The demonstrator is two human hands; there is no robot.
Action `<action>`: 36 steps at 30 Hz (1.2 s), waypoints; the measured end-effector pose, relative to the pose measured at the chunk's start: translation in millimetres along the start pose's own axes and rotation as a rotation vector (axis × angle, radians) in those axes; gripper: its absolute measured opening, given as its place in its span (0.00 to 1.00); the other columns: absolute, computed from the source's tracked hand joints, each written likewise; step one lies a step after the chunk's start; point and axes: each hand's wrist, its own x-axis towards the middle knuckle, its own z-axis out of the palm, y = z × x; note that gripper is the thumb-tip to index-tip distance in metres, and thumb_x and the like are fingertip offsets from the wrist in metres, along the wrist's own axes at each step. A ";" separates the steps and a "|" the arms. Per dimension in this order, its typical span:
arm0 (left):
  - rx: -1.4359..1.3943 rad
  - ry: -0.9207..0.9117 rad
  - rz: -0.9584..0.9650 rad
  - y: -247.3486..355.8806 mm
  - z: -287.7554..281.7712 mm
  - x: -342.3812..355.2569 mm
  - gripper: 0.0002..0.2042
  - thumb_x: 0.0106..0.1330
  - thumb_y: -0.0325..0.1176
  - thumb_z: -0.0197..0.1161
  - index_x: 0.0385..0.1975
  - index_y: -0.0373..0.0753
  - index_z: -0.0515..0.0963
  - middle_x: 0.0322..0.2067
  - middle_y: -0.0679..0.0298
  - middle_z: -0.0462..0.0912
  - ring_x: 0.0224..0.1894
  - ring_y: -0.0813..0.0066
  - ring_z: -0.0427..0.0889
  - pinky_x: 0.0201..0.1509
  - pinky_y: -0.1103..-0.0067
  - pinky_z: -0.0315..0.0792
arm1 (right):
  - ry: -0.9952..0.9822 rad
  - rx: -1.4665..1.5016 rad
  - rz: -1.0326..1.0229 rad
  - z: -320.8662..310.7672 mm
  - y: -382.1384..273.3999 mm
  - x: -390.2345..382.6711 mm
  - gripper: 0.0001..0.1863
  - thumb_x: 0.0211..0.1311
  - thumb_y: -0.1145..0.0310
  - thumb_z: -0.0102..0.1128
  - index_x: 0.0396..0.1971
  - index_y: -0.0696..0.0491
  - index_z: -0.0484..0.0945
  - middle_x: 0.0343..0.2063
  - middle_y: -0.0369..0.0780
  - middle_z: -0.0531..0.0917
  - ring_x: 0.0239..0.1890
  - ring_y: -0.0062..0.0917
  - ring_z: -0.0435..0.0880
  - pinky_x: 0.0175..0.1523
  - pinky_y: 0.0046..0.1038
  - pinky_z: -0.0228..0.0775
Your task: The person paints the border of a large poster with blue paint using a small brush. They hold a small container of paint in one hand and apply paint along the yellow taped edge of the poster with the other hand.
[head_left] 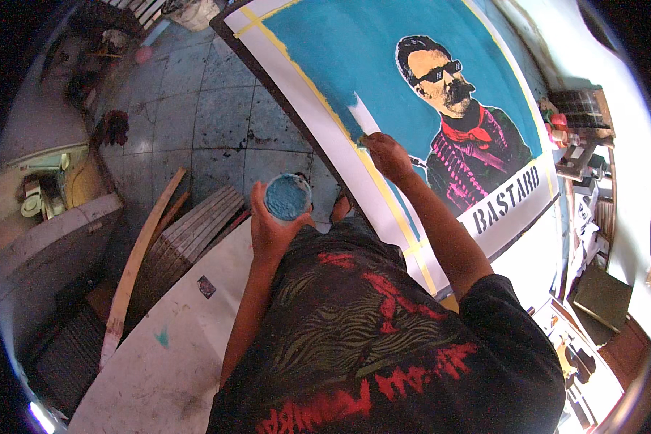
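Observation:
My left hand (266, 228) is wrapped around a small round cup of blue paint (288, 197) and holds it out in front of my body. My right hand (389, 157) grips a paintbrush (417, 162), most of it hidden by my fingers. The bristle end touches the picture (340, 47) close to its left border, beside a strip of bare white. Yellow masking tape (324, 101) runs along the border. Blue paint covers the background around a painted figure (470, 137) in dark clothes with a red neckerchief.
The picture lies on a dark-edged board (267, 69). To my left, a white tabletop (188, 325) has a teal smear, with wooden strips (210, 217) and a curved plank (141, 253) beside it. Shelves with jars (557, 123) and papers (587, 220) stand at right; the floor (217, 116) is tiled.

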 end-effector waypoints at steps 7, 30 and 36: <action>-0.028 -0.002 -0.003 3.6 1.3 0.2 0.58 0.40 0.47 0.82 0.68 0.30 0.49 0.61 0.42 0.65 0.64 0.44 0.68 0.65 0.62 0.65 | 0.040 0.073 0.047 -4.6 -1.1 -6.4 0.13 0.62 0.72 0.52 0.45 0.50 0.80 0.43 0.46 0.82 0.47 0.43 0.81 0.50 0.41 0.77; -0.035 0.027 0.006 -7.7 10.1 -8.2 0.56 0.42 0.50 0.81 0.66 0.30 0.52 0.61 0.41 0.65 0.64 0.44 0.68 0.66 0.61 0.64 | -0.077 -0.062 0.000 2.4 2.4 9.0 0.10 0.64 0.71 0.47 0.38 0.55 0.78 0.37 0.48 0.79 0.43 0.43 0.81 0.49 0.41 0.77; -0.044 -0.013 -0.016 0.4 13.2 -3.3 0.55 0.43 0.46 0.81 0.67 0.29 0.51 0.61 0.41 0.65 0.64 0.44 0.68 0.66 0.61 0.64 | -0.160 -0.073 0.082 -4.4 -1.6 -56.4 0.14 0.58 0.75 0.52 0.43 0.51 0.81 0.40 0.46 0.81 0.43 0.41 0.82 0.48 0.38 0.77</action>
